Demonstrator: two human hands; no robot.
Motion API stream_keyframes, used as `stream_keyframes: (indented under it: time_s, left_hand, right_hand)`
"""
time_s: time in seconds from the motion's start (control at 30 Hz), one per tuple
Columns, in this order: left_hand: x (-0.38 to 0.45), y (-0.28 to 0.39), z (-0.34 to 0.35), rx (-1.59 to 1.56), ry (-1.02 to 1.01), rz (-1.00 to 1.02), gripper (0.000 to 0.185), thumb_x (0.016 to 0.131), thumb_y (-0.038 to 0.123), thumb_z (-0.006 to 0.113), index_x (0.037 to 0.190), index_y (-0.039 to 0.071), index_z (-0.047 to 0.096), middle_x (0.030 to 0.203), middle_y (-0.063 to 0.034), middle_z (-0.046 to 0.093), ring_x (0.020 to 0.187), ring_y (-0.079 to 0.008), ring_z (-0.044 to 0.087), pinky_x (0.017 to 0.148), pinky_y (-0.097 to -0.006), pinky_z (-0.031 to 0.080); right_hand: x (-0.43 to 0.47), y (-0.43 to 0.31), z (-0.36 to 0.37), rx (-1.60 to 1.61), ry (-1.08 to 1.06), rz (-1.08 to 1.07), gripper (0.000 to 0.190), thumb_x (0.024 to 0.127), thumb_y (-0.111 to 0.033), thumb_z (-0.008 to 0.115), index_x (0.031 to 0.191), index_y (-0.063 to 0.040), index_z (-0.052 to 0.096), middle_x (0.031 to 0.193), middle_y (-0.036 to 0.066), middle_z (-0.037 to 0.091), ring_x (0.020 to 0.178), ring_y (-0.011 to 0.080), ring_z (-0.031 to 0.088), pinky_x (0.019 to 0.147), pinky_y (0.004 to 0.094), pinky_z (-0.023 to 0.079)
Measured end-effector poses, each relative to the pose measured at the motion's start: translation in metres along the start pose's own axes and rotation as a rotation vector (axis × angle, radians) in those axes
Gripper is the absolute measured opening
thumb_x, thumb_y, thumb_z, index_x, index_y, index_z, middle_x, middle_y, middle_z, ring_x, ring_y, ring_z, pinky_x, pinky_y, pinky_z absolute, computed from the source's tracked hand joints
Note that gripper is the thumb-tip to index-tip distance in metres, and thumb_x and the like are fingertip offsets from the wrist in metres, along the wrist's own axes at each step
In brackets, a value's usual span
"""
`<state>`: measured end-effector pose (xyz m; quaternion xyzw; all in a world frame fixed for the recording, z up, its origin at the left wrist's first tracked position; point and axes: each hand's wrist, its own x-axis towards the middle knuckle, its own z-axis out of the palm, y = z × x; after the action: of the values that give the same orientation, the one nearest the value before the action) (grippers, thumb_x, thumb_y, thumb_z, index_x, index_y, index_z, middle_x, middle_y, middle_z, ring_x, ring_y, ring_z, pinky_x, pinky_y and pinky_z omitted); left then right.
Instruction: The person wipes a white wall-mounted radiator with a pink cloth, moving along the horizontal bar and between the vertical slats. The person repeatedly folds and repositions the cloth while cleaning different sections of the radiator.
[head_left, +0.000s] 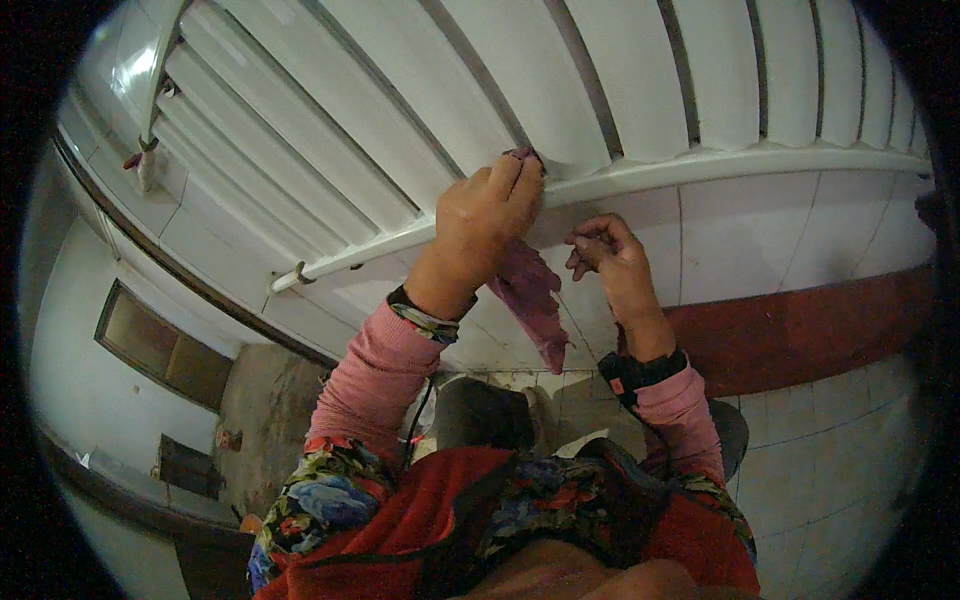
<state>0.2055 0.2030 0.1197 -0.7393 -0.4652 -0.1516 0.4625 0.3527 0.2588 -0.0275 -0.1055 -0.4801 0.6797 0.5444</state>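
Observation:
My left hand (487, 214) pinches a ragged purple cloth (529, 300) against the lower rail (622, 176) of a white slatted radiator (480, 75). A bunched bit of the cloth shows at my fingertips, by a gap between two slats. Its torn, frayed end hangs below my palm. To the right, just under the rail, my right hand (611, 247) is held in the air with its fingers loosely curled and nothing visible in them. It is apart from the cloth. A thin thread dangles between the cloth and my right wrist.
Pale wall tiles (742, 225) run beneath the rail. A dark red strip (810, 330) lies along the wall's foot at right, above the tiled floor (825, 450). A pipe fitting with cloth on it (142, 165) is at upper left. My knee (484, 416) is close below.

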Motion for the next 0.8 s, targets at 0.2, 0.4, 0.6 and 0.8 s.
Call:
stream_keyframes:
  time_s: [0.2, 0.4, 0.6, 0.8]
  left_hand:
    - [-0.014, 0.009, -0.022, -0.672, -0.030, -0.412, 0.020, 0.086, 0.000, 0.061, 0.105, 0.006, 0.058, 0.104, -0.0101, 0.066, 0.074, -0.0206, 0.065, 0.063, -0.0310, 0.053]
    - [-0.038, 0.032, -0.035, -1.201, -0.183, -0.415, 0.020, 0.086, -0.008, 0.055, 0.101, 0.005, 0.053, 0.124, -0.0138, 0.064, 0.093, -0.0194, 0.063, 0.080, -0.0308, 0.051]
    - [-0.054, 0.031, -0.032, -0.985, -0.252, -0.330, 0.023, 0.080, -0.007, 0.057, 0.099, 0.005, 0.057, 0.125, -0.0152, 0.063, 0.108, -0.0276, 0.062, 0.091, -0.0352, 0.051]
    - [-0.080, 0.044, -0.005, -1.126, -0.097, -0.342, 0.033, 0.074, -0.007, 0.053, 0.104, 0.006, 0.058, 0.109, -0.0149, 0.064, 0.100, -0.0383, 0.062, 0.085, -0.0442, 0.051]
  right_hand:
    - [-0.007, -0.011, 0.005, 0.069, -0.027, 0.036, 0.023, 0.098, -0.018, 0.062, 0.112, 0.000, 0.056, 0.101, 0.014, 0.067, 0.078, 0.0200, 0.066, 0.064, 0.0324, 0.052]
    - [-0.029, -0.036, 0.024, 0.285, -0.104, -0.020, 0.044, 0.098, -0.040, 0.061, 0.121, -0.003, 0.057, 0.107, 0.010, 0.067, 0.085, 0.0199, 0.066, 0.066, 0.0308, 0.050]
    - [-0.029, -0.041, 0.007, -0.004, -0.210, -0.073, 0.028, 0.096, -0.024, 0.066, 0.114, -0.004, 0.062, 0.099, 0.006, 0.068, 0.084, 0.0164, 0.066, 0.069, 0.0302, 0.052]
    - [-0.040, -0.051, -0.010, -0.605, 0.053, 0.009, 0.008, 0.092, -0.008, 0.064, 0.098, -0.005, 0.059, 0.089, 0.004, 0.060, 0.074, 0.0129, 0.057, 0.065, 0.0277, 0.048]
